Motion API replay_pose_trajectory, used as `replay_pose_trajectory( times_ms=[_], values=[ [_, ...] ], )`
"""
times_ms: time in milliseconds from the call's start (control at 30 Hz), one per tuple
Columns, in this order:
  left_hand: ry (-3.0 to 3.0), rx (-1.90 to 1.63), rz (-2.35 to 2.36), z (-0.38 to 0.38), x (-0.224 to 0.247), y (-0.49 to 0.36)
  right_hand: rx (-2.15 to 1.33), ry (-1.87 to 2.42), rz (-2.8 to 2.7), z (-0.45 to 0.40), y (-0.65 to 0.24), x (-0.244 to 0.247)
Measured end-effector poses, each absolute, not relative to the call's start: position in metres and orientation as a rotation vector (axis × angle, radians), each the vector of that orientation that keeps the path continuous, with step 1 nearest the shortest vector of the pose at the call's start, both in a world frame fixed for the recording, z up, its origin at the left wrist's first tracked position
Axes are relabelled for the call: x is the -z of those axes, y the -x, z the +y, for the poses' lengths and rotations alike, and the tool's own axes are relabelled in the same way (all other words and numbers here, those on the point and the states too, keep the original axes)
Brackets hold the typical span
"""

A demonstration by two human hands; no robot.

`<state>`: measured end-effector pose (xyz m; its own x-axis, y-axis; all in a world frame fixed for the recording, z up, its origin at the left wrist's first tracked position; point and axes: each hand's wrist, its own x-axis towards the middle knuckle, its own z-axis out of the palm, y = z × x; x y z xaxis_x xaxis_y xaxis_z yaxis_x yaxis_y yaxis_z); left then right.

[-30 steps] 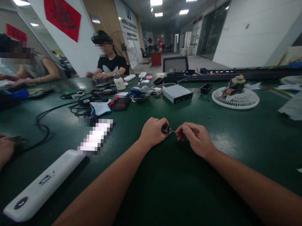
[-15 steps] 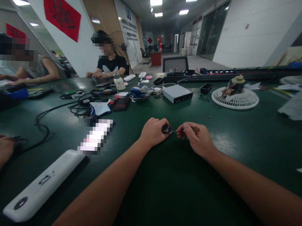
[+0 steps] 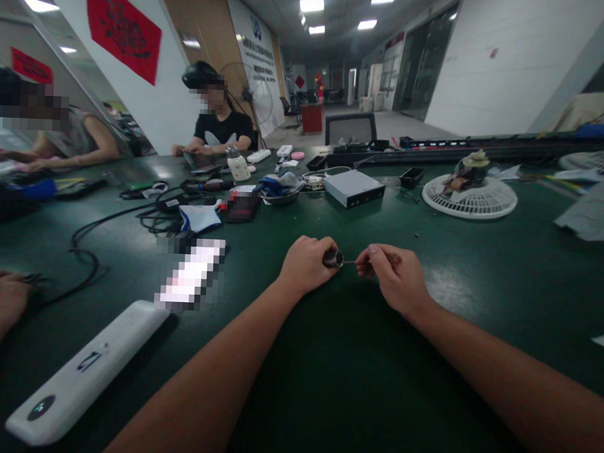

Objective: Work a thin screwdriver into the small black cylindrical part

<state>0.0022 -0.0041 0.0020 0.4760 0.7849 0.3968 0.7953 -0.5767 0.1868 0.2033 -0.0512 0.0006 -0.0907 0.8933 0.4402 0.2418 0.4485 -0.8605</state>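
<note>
My left hand (image 3: 304, 265) is closed around a short dark cylinder (image 3: 333, 258) with a metallic rim, its open-looking end turned to the right. My right hand (image 3: 398, 277) pinches a slim tool with a thin metal shaft (image 3: 350, 262); a brownish part of it shows between the fingers. The shaft's tip meets the rim end of the cylinder, though whether it goes inside is too small to tell. Both hands rest low over the dark green table (image 3: 336, 361).
At left lie a long white device (image 3: 90, 371) and a lit, blurred-out phone (image 3: 192, 274), with another person's hand (image 3: 1, 300) beyond. Farther back are a silver disc drive (image 3: 354, 187), a white fan grille (image 3: 469, 197), cables (image 3: 88, 244) and a bottle (image 3: 238, 163). Two people sit across.
My right hand has shifted very slightly to the right, and a little more of the shaft shows. The cylinder's end has turned slightly; my left hand stays in place.
</note>
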Motion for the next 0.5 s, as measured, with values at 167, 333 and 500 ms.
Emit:
replay_pose_trajectory(
  times_ms=[167, 333, 500],
  values=[
    [2.669, 0.701, -1.451, -0.0050, -0.0025, -0.0018, -0.735, 1.025, -1.493, -0.0495, -0.2053, 0.0003],
    [2.673, 0.719, -1.436, -0.0052, -0.0018, -0.0018, -0.719, 1.025, -1.509, -0.0498, -0.2034, -0.0001],
    [2.676, 0.715, -1.423, -0.0053, -0.0022, -0.0018, -0.647, 1.011, -1.493, -0.0526, -0.2039, -0.0016]
  ],
)
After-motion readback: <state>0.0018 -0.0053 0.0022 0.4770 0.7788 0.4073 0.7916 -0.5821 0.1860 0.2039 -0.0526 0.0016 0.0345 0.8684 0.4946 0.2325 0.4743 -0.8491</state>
